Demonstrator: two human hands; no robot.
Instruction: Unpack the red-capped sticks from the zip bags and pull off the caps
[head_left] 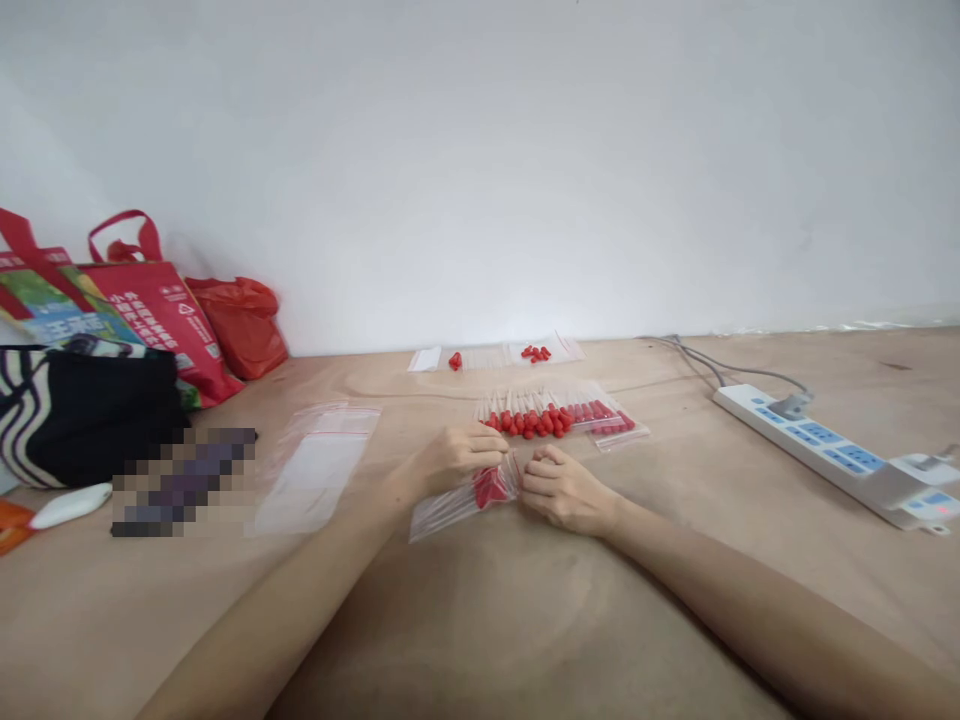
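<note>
The left hand (459, 460), fingers close together, is arching over a clear bag (442, 515), which is stretching from beneath it toward the right hand (566, 492), whose fingers are curling. Fingertips are hiding, so I cannot tell whether they are pinching; the red contents (490, 488) are looking blurry.

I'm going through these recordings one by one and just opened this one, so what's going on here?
A person has both hands at a small clear bag with something red in it: the left hand is over the bag, and the right hand is at its right end. The exact grip of the fingers is hard to make out. Just beyond lies a row of red-tipped sticks. Flat clear bags lie to the left, and a power strip is on the right.
</note>
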